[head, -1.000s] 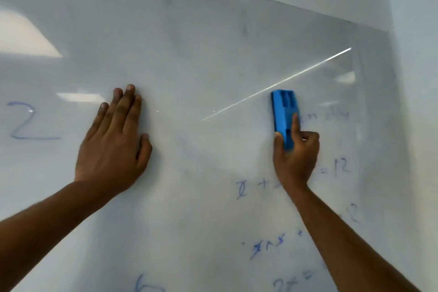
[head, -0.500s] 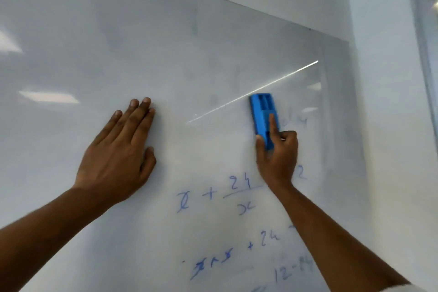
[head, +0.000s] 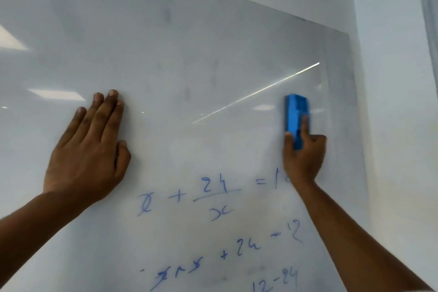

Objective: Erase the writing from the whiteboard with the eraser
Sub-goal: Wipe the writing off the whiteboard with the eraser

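The right hand (head: 304, 156) is gripping the lower end of the blue eraser (head: 295, 118), thumb on its left side and index finger lying up along its back, and is holding it upright against the whiteboard (head: 189, 54). The left hand (head: 91, 149) is resting flat on the board, fingers straight and close together, pointing up, holding nothing. The two hands are sitting well apart at about the same height. The eraser is lying near the board's right edge, with the pale wall (head: 391, 102) just beyond; a broad wiped stretch is lying between and above the hands. The blue writing (head: 213, 199) is sitting below, between the forearms, with its top line running under the right wrist.
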Demonstrator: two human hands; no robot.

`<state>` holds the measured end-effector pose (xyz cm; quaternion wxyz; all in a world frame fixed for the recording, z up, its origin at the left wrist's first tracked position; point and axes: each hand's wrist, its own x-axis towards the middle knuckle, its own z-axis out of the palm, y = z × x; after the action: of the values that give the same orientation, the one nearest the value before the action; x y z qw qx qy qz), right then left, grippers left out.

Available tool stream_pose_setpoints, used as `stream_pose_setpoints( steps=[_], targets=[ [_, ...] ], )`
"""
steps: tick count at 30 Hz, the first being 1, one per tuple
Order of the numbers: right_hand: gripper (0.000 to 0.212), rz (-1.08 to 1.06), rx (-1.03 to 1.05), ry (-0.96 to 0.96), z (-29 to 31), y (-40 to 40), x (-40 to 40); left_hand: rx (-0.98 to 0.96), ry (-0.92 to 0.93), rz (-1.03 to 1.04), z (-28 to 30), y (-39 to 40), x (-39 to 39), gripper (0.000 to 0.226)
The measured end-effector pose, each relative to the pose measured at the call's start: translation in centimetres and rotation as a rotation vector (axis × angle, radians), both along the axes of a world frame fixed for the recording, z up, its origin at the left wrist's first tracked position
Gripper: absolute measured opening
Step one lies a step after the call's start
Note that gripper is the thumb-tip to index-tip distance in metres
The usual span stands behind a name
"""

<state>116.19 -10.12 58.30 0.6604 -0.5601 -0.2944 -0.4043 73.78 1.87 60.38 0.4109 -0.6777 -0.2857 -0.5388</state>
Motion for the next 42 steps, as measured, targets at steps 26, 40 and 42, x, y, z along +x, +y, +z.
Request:
stream_pose_setpoints(
  steps=[26,40,42],
  targets=[
    [0.057,0.125,-0.083,-0.764,-0.5,3.9,-15.5,-0.082,0.013,0.041,-0.6,-1.2,-1.0,0.077],
    [0.057,0.012,-0.039,-0.728,-1.6,6.5,-26.0,-0.090,0.194,0.199,-2.0,-0.7,-13.5,0.075],
    [0.058,0.065,0.035,-0.427,-1.0,7.0,-28.9,-0.090,0.192,0.203,-1.5,-0.5,-16.5,0.074]
  ],
)
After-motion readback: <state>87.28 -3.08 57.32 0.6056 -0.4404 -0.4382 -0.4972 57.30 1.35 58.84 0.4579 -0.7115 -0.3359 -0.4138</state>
